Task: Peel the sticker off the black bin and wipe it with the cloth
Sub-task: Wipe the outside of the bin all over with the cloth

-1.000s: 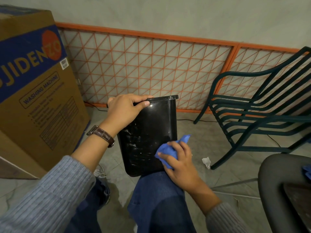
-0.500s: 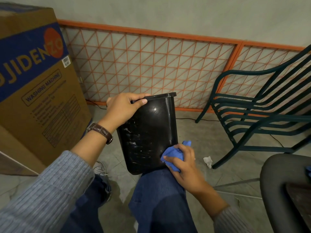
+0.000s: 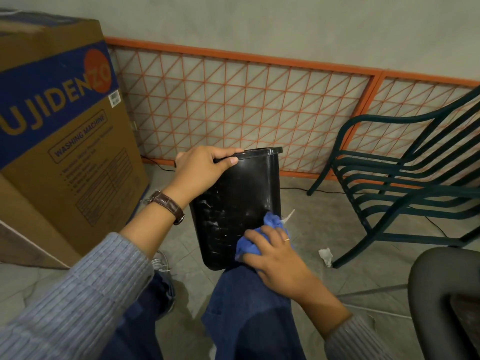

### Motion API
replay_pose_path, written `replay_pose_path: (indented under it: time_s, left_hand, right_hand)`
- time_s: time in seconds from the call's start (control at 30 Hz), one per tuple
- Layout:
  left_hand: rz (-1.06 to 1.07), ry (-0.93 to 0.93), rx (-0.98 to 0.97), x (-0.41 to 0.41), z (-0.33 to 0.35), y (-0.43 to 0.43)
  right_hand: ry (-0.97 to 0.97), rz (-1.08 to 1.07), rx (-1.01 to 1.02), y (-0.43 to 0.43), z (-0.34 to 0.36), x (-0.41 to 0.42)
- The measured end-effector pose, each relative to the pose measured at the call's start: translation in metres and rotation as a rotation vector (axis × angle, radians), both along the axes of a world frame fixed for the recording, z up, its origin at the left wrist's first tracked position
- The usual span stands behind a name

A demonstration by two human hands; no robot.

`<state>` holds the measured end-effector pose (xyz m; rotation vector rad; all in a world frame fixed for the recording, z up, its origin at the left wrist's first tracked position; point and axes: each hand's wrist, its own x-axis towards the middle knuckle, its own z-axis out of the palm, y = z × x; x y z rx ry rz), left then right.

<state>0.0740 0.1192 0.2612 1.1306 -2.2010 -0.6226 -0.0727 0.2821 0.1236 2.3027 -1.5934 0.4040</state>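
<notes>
The black bin [image 3: 241, 198] sat with its base propped on the person's right knee [image 3: 241, 289], leaning away so that its mouth faced the orange grille [image 3: 246, 107] along the wall. The left hand [image 3: 200, 170] held it at the top, with the fingers [image 3: 223, 152] curled over the rim and the thumb pressed on the outer wall just beneath. The right hand [image 3: 275, 253] had its fingers closed round a bunched blue cloth [image 3: 249, 246] and pushed it against the lower right of the bin's near face. Pale flecks [image 3: 215, 222] streaked that face to the left of the cloth (most likely glue or paper left by the sticker). No whole sticker showed on the side in view, so the peeling looked done and the wiping was in hand, with much of the face yet to clear.

The bin appeared to be thin, glossy plastic. It looked light enough for one hand and stiff at the rolled rim, but likely to flex mid-wall under hard rubbing. The rim was therefore the sound place to hold, with the knee bracing the base. The smooth wall would be slippery, and a strong stroke could twist the bin off the knee. The cloth was soft and would work best wadded, so that pressure fell on the flecks.

A cardboard box [image 3: 65, 139] stood to the left and a dark green chair [image 3: 402, 178] to the right. A crumpled white scrap [image 3: 326, 255] lay on the floor near the chair's leg.
</notes>
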Motion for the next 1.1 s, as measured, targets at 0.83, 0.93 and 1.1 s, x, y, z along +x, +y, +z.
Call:
replay_pose_path:
  time_s: [0.83,0.93,1.1]
  left_hand:
    - [0.015,-0.004,-0.088,0.006,-0.01,-0.003]
    - [0.0,-0.032,-0.118,0.003,-0.008,0.0]
    - [-0.021,-0.023,-0.123,0.006,-0.005,0.0]
  right_hand:
    - [-0.198,-0.261,-0.209,-0.023,0.01,-0.003]
    - [-0.432,-0.452,-0.323,-0.043,0.024,0.024]
    - [-0.131,-0.148,-0.292,-0.03,0.001,0.022]
